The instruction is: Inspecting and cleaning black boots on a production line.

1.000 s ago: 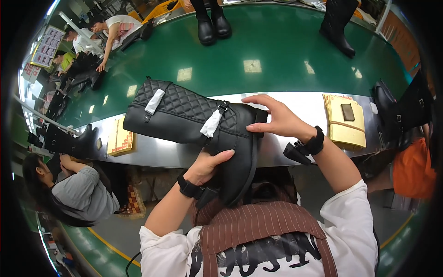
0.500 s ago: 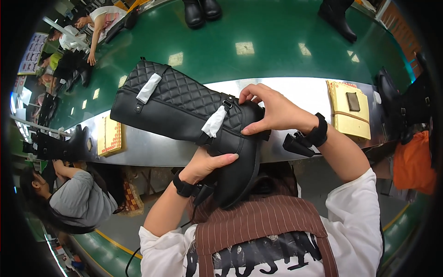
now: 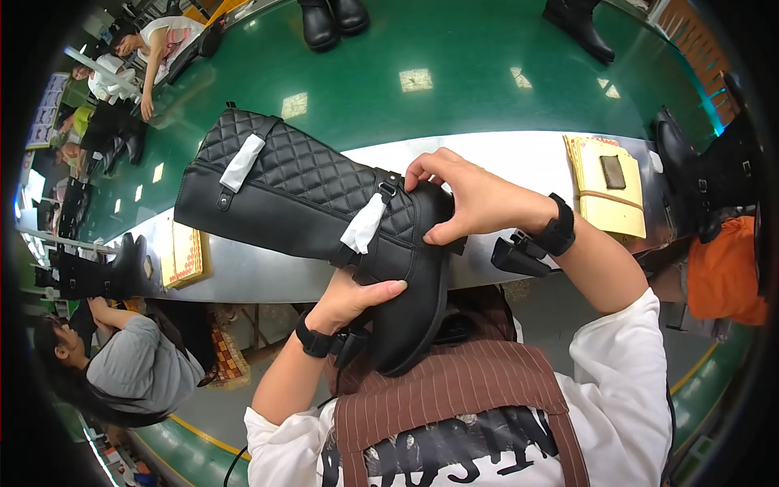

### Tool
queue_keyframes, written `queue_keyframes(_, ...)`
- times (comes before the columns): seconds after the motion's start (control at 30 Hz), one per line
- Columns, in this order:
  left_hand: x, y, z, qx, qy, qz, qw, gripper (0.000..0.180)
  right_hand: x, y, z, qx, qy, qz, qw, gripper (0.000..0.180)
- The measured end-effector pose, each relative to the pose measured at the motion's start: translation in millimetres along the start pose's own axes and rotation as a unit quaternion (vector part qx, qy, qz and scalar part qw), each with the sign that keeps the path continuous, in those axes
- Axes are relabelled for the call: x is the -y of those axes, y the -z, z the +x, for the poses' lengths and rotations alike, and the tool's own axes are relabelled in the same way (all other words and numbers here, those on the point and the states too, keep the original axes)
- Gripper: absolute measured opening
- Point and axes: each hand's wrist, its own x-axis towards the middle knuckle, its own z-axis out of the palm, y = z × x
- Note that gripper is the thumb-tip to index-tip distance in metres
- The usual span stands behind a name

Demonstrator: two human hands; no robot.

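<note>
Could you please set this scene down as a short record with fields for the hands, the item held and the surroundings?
Held item: tall black quilted boot, lying sideways, toe toward the person
Left hand: under the boot, by the ankle
Right hand: on the boot's upper foot
Wrappings: white paper strips on the buckle straps
Surface: shiny metal bench edge beside a green conveyor belt
On bench: yellow card stack
On belt: other black boots
Nearby: a seated person in grey
</note>
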Motion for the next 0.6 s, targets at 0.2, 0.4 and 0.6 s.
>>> queue_keyframes(0.2, -1, -5, -2, -0.022, -0.007, -0.032, 0.999, 0.071, -4, -6, -2, -0.027, 0.008, 0.007, 1.0, 0.058)
queue_keyframes(0.4, 1, -5, -4, -0.026, -0.005, -0.006, 1.0, 0.068, -4, -4, -4, -0.017, 0.0, 0.044, 0.999, 0.058)
queue_keyframes(0.6, 3, -8, 1, -0.029, 0.016, -0.023, 0.999, 0.059, -10, -7, -12, -0.063, 0.039, 0.026, 0.997, 0.057)
